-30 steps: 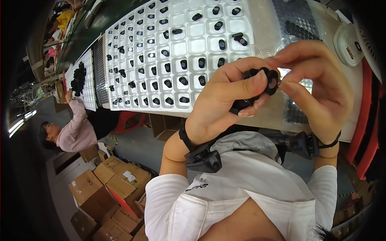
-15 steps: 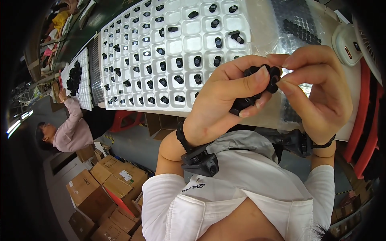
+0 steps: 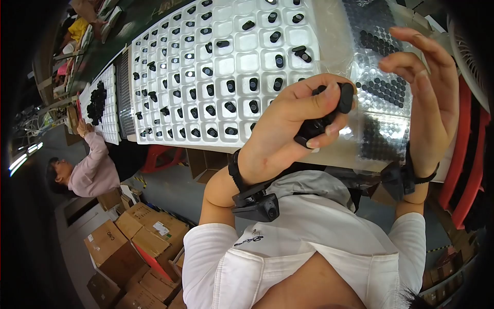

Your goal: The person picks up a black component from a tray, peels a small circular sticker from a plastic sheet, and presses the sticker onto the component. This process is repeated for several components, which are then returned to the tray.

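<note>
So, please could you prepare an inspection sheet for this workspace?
Surface: flat beige tabletop, partly covered by a clear, shiny sheet with round black discs.
Job's things: small black oval pieces, bunched together; similar ones lie in a white compartment tray.
Clutter: brown cardboard boxes piled to the left.
Grips: left-hand grip closed around the bunched pieces; right-hand grip open, nothing seen in it, nearest the clear sheet.
Cables: pale wire-like strands far left, too blurred to confirm.
Surroundings: co-worker in pink, red plastic seat.
</note>
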